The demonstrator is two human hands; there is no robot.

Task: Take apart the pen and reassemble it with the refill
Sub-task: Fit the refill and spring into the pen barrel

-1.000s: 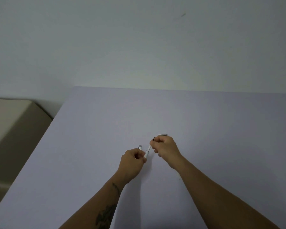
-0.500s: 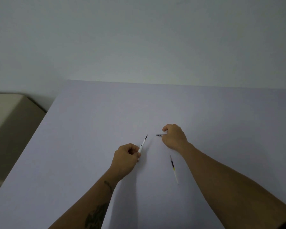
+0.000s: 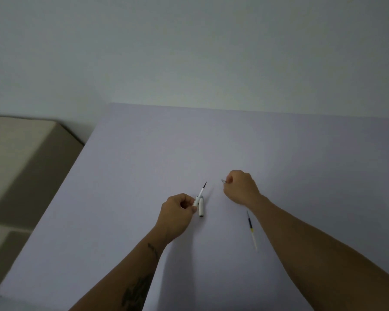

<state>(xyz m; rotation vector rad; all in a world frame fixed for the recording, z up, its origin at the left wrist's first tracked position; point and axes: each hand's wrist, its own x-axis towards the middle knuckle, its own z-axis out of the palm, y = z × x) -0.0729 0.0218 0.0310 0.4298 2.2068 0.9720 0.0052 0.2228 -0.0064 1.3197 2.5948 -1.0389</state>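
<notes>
Pen tip [image 3: 223, 181] (mostly hidden) in right hand [image 3: 240, 187].

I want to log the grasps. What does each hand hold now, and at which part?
Left hand: a thin refill, pinched at its lower end. Right hand: a small metal piece, only its tip showing from the fist.

Single head view, looking forward and down over table [image 3: 144, 153] toward wall; hands close, lower centre.
</notes>
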